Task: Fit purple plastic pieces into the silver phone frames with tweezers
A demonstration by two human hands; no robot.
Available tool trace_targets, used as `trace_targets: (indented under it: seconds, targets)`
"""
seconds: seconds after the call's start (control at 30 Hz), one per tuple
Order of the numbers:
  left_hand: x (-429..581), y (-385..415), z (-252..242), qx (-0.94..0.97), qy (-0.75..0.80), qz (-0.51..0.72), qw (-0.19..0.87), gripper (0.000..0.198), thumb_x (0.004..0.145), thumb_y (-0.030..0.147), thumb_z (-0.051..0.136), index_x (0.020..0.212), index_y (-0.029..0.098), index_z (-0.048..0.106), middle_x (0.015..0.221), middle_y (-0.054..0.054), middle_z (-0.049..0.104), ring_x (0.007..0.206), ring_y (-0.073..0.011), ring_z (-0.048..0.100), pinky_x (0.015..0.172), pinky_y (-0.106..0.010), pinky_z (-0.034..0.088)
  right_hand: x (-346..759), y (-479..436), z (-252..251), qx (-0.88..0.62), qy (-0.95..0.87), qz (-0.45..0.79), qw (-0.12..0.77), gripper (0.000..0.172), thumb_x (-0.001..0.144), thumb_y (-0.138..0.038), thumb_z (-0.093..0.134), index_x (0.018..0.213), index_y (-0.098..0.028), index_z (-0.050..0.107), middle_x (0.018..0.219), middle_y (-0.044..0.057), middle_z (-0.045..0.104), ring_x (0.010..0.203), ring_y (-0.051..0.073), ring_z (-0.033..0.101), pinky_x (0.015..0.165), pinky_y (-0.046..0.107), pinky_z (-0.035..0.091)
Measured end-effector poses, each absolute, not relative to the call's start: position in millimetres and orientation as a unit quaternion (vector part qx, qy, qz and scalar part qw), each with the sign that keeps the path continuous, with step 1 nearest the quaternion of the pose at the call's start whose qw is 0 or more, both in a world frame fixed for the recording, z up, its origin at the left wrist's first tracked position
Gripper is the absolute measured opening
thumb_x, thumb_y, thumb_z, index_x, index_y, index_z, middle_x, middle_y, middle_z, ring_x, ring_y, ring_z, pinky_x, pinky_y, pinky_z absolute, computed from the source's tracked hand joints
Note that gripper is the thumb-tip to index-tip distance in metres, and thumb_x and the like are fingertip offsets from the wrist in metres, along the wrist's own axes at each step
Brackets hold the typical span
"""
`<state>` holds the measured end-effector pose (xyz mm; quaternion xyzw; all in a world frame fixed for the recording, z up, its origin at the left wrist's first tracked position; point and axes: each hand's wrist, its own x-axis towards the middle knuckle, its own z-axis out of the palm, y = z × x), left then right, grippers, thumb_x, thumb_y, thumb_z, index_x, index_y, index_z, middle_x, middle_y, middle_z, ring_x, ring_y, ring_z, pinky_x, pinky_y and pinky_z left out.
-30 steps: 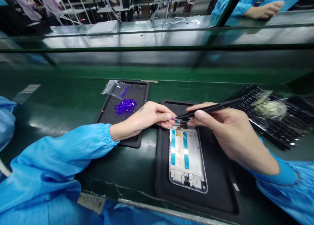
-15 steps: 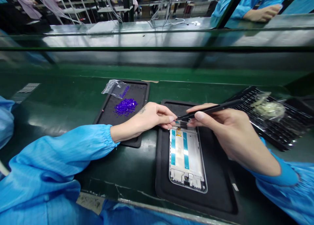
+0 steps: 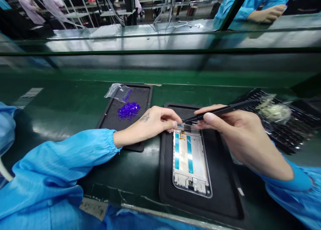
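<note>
Right hand [image 3: 240, 136] pinches black tweezers [image 3: 225, 109] at the top of a phone frame [image 3: 190, 159] on a black mat [image 3: 225, 190]; the left hand [image 3: 155, 121] curls just beside, its grip unclear.
The green table [image 3: 62, 99] also carries a second mat [image 3: 142, 99] with purple pieces [image 3: 128, 110] and a plastic bag [image 3: 117, 92]; beyond stand metal racks [image 3: 75, 9] and a co-worker's blue sleeve [image 3: 265, 2].

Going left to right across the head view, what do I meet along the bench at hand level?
Purple pieces on a black mat → left hand → phone frame → right hand holding black tweezers → black ridged tray
</note>
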<state>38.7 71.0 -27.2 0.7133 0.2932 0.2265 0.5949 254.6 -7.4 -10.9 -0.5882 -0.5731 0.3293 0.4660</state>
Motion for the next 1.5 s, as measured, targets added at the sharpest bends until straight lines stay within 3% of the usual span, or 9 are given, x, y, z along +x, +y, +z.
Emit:
trace_targets:
  seconds: [0.13,0.3,0.43,0.6,0.87,1.0,1.27,1.4,1.5]
  targets:
    - [33.4,71.0,-23.8,0.804,0.254,0.231,0.484,0.022,0.092,0.017,0.055,0.098,0.018,0.077,0.087,-0.001,0.073,0.080,-0.0128,0.065,0.075,-0.021,0.047,261.2,-8.3,-8.1,-0.575,-0.591,0.309,0.474,0.033,0.087,-0.050,0.072,0.070,-0.022,0.078,0.104,0.008,0.075,0.084,0.023,0.070,0.075,0.038,0.057]
    - [38.7,63.6,-21.8,0.741,0.311,0.241,0.544,0.014,0.087,0.025,0.063,0.086,0.018,0.075,0.075,-0.001,0.071,0.068,-0.0128,0.064,0.067,-0.021,0.049,258.9,-12.7,-6.3,-0.544,-0.567,0.376,0.492,0.027,0.087,-0.044,0.072,0.095,-0.019,0.076,0.080,0.003,0.073,0.073,0.018,0.069,0.073,0.033,0.058]
    - [45.0,56.3,-20.5,0.666,0.375,0.243,0.597,0.018,0.075,0.034,0.077,0.079,0.017,0.074,0.073,-0.004,0.073,0.067,-0.0163,0.067,0.066,-0.025,0.054,256.7,-12.4,-9.2,-0.501,-0.521,0.427,0.543,0.034,0.081,-0.046,0.076,0.092,-0.014,0.073,0.078,0.002,0.069,0.071,0.014,0.066,0.071,0.030,0.058]
    - [43.2,49.1,-22.8,0.604,0.415,0.226,0.642,0.038,0.065,0.042,0.088,0.089,0.016,0.076,0.085,-0.009,0.078,0.076,-0.0198,0.072,0.075,-0.028,0.057,252.8,-16.4,-14.2,-0.476,-0.501,0.456,0.561,0.040,0.078,-0.051,0.078,0.090,-0.014,0.072,0.074,0.000,0.066,0.068,0.013,0.065,0.069,0.028,0.057]
    - [45.7,42.6,-34.5,0.576,0.431,0.257,0.645,0.046,0.058,0.046,0.093,0.086,0.014,0.075,0.081,-0.006,0.076,0.072,-0.0164,0.070,0.071,-0.021,0.057,276.3,11.6,-3.8,-0.443,-0.422,0.426,0.666,0.039,0.072,-0.050,0.083,0.085,-0.018,0.065,0.076,-0.002,0.062,0.074,0.011,0.062,0.072,0.026,0.059]
    - [48.8,39.4,-41.9,0.568,0.439,0.284,0.636,0.050,0.052,0.048,0.094,0.085,0.015,0.075,0.079,-0.005,0.075,0.070,-0.0172,0.070,0.067,-0.022,0.059,264.3,-2.3,-11.3,-0.429,-0.451,0.482,0.616,0.046,0.069,-0.054,0.084,0.090,-0.016,0.069,0.076,0.000,0.065,0.071,0.014,0.064,0.068,0.029,0.059]
    - [49.6,43.4,-43.4,0.551,0.410,0.290,0.666,0.030,0.063,0.037,0.090,0.083,0.020,0.075,0.080,-0.003,0.078,0.074,-0.0202,0.071,0.074,-0.030,0.057,238.7,-33.4,1.2,-0.506,-0.533,0.413,0.538,0.018,0.089,-0.040,0.068,0.091,-0.023,0.072,0.081,-0.001,0.071,0.078,0.018,0.069,0.077,0.033,0.059]
    - [49.5,41.6,-34.7,0.545,0.355,0.305,0.696,0.023,0.076,0.029,0.081,0.092,0.015,0.073,0.083,-0.006,0.078,0.078,-0.0158,0.071,0.081,-0.026,0.055,244.8,-30.4,5.0,-0.525,-0.551,0.395,0.515,0.016,0.087,-0.038,0.072,0.094,-0.024,0.076,0.085,-0.001,0.073,0.079,0.017,0.068,0.083,0.032,0.056]
    - [50.8,48.0,-35.4,0.514,0.333,0.306,0.729,0.020,0.078,0.023,0.080,0.093,0.012,0.073,0.084,-0.007,0.077,0.078,-0.0140,0.073,0.083,-0.025,0.057,251.1,-18.9,-6.0,-0.546,-0.543,0.366,0.522,0.021,0.085,-0.043,0.075,0.095,-0.024,0.076,0.085,0.001,0.075,0.077,0.020,0.071,0.076,0.034,0.056]
